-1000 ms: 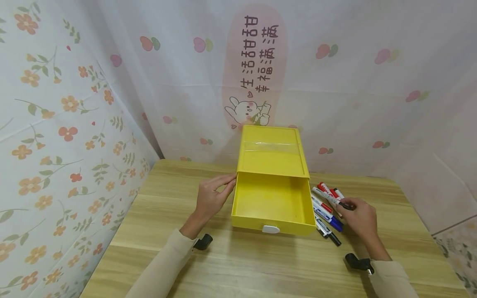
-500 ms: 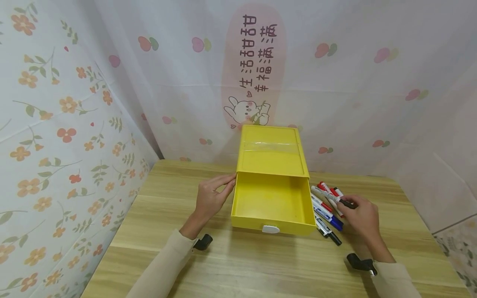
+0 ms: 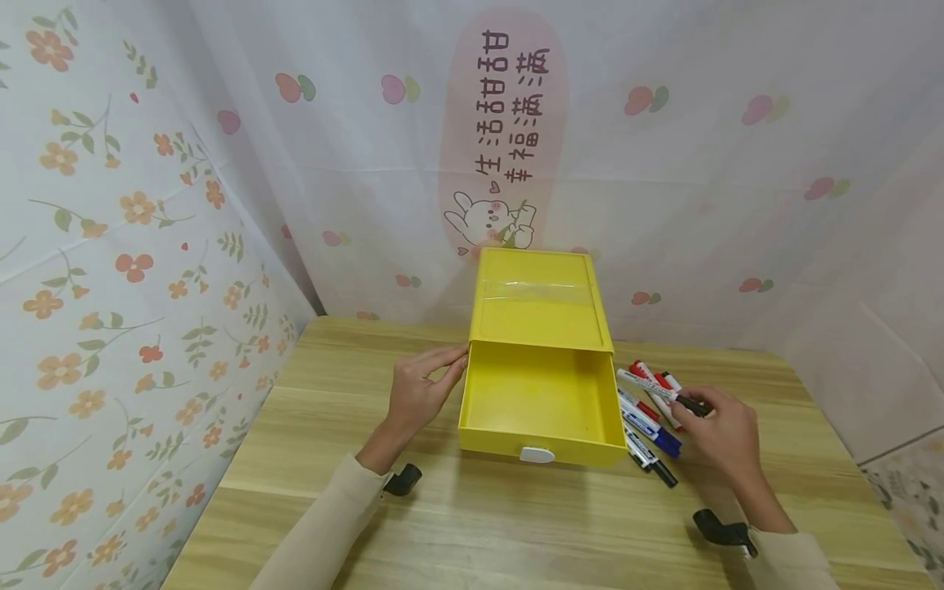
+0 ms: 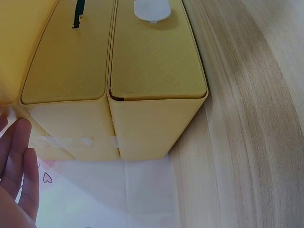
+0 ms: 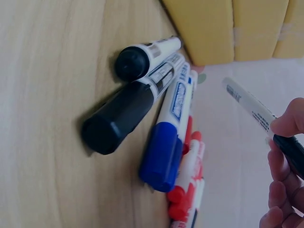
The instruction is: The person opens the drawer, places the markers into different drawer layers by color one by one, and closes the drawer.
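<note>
A yellow drawer cabinet (image 3: 540, 315) stands against the back curtain, its top drawer (image 3: 542, 447) pulled out and showing a bare inside. My left hand (image 3: 419, 392) rests its fingertips on the cabinet's left side, near the drawer opening; its fingers look nearly straight in the left wrist view. Between thumb and fingers, my right hand (image 3: 721, 434) pinches a white marker (image 5: 249, 103) by its black cap, held above a loose pile of markers. In that pile lie a blue-capped marker (image 5: 164, 142), black-capped ones (image 5: 121, 111) and red-capped ones (image 5: 185, 190).
The marker pile lies on the wooden table (image 3: 509, 524) right beside the cabinet. Two lower drawers show in the left wrist view, one with a white knob (image 4: 152, 9), another with a black strip (image 4: 79, 13). A printed curtain (image 3: 369, 205) hangs close behind.
My right hand has drifted slightly right and toward me, carrying the black-capped marker. The left hand and the pulled-out drawer stay where they were.
</note>
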Available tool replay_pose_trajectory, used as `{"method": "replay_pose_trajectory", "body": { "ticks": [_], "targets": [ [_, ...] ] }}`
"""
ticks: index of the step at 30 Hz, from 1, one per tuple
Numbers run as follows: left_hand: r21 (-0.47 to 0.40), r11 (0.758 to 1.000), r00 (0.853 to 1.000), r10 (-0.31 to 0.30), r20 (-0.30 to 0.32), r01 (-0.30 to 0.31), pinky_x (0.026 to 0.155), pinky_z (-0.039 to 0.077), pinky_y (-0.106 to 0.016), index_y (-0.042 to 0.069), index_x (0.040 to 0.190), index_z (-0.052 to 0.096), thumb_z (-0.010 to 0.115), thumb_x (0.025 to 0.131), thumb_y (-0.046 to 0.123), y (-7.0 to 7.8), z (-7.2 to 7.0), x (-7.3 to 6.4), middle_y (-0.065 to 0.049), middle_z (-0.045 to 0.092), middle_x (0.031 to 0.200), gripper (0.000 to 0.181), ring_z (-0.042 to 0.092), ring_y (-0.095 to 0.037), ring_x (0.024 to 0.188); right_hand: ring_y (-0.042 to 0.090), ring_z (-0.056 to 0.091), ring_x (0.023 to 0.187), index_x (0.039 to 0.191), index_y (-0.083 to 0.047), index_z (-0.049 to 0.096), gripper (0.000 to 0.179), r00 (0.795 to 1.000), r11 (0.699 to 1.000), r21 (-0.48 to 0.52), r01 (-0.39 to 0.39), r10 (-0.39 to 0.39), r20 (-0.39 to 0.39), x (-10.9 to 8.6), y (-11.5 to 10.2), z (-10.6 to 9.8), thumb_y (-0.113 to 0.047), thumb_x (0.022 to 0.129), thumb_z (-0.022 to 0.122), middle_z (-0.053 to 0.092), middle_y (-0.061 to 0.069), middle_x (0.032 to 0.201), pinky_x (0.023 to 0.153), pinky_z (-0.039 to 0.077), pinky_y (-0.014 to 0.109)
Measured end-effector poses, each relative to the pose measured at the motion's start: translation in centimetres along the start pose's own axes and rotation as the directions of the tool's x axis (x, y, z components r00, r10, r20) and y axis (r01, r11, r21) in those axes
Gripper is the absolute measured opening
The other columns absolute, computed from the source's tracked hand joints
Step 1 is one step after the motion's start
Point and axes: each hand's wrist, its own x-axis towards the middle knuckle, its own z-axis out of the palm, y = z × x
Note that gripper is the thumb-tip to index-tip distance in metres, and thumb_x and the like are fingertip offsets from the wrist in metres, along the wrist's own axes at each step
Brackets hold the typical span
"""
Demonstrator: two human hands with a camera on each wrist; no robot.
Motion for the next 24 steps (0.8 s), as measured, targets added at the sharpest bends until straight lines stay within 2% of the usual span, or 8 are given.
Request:
{"method": "replay_pose_trajectory", "body": {
  "ticks": [4, 10, 15, 19, 24],
  "targets": [
    [-0.004, 1.0, 1.0, 0.002, -0.003, -0.002, 0.082, 0.068, -0.046, -0.007, 0.118, 0.082, 0.081, 0.094, -0.01, 0.0, 0.0, 0.0, -0.017, 0.082, 0.113, 0.024, 0.082, -0.035, 0.097, 0.021, 0.063, 0.077, 0.098, 0.0, 0.082, 0.021, 0.999, 0.999, 0.001, 0.044, -0.044, -0.019, -0.1, -0.7, -0.6, -0.014, 0.084, 0.089, 0.076, 0.015, 0.092, 0.061, 0.042, 0.022],
    [0.003, 1.0, 1.0, -0.007, 0.003, 0.007, 0.083, 0.067, -0.047, -0.006, 0.119, 0.082, 0.082, 0.094, -0.009, -0.1, -0.1, 0.0, -0.017, 0.082, 0.114, 0.025, 0.082, -0.034, 0.099, 0.005, 0.058, 0.077, 0.096, -0.002, 0.082, 0.018, 0.995, 0.995, 0.022, 0.092, -0.091, -0.039, 0.0, -1.6, -1.3, -0.012, 0.083, 0.089, 0.076, 0.012, 0.091, 0.06, 0.041, 0.014],
    [0.007, 1.0, 1.0, -0.01, 0.007, 0.01, 0.084, 0.067, -0.047, -0.006, 0.118, 0.082, 0.082, 0.094, -0.008, 0.2, -0.1, 0.1, -0.017, 0.082, 0.114, 0.025, 0.082, -0.034, 0.099, 0.007, 0.058, 0.076, 0.094, -0.002, 0.083, 0.016, 0.989, 0.989, 0.045, 0.137, -0.134, -0.066, 0.2, -2.5, -2.0, -0.01, 0.081, 0.088, 0.075, 0.012, 0.09, 0.061, 0.039, 0.014],
    [0.004, 1.0, 1.0, -0.013, 0.008, 0.013, 0.084, 0.067, -0.047, -0.006, 0.118, 0.082, 0.081, 0.094, -0.009, 0.2, -0.1, 0.1, -0.017, 0.082, 0.114, 0.024, 0.082, -0.035, 0.099, 0.001, 0.053, 0.077, 0.093, -0.003, 0.082, 0.015, 0.981, 0.983, 0.056, 0.177, -0.171, -0.087, 0.4, -3.3, -2.5, -0.009, 0.08, 0.087, 0.074, 0.011, 0.09, 0.062, 0.038, 0.015],
    [0.005, 1.0, 1.0, -0.01, 0.008, 0.01, 0.083, 0.067, -0.047, -0.006, 0.118, 0.082, 0.081, 0.094, -0.009, 0.1, -0.1, 0.0, -0.017, 0.082, 0.114, 0.024, 0.082, -0.034, 0.099, 0.001, 0.049, 0.077, 0.095, -0.002, 0.082, 0.018, 0.974, 0.975, 0.064, 0.212, -0.205, -0.101, 0.5, -4.3, -3.3, -0.009, 0.079, 0.087, 0.075, 0.012, 0.091, 0.062, 0.037, 0.018]
  ]
}}
